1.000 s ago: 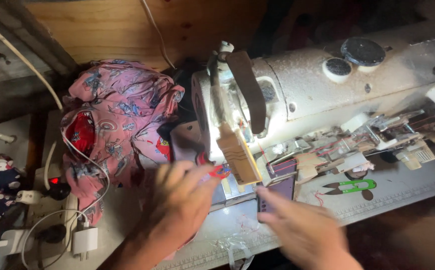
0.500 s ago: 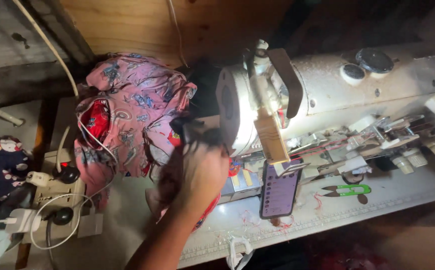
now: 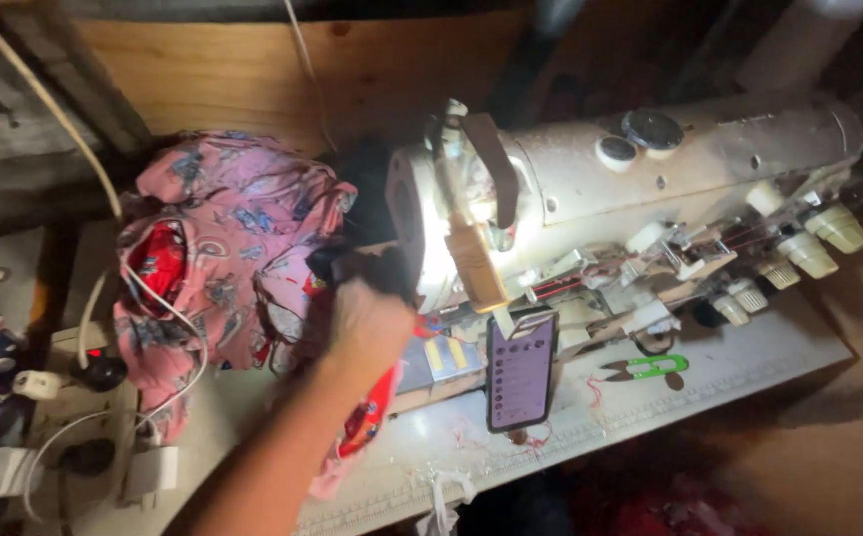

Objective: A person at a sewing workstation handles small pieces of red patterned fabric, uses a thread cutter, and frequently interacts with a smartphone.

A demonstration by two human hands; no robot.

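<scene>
Dim sewing table (image 3: 709, 382), one machine (image 3: 650, 169), one phone (image 3: 521, 369), left hand (image 3: 367, 323) grasping pink garment (image 3: 233, 248).

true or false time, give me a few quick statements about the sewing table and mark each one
1. One hand reaches into the pink patterned fabric pile. True.
2. The purple-screened phone lies flat on the floor. False: it stands propped against the white sewing machine.
3. The green-handled thread snips lie on the table right of the phone. True.
4. Both hands are in view. False: only one arm shows.
</scene>
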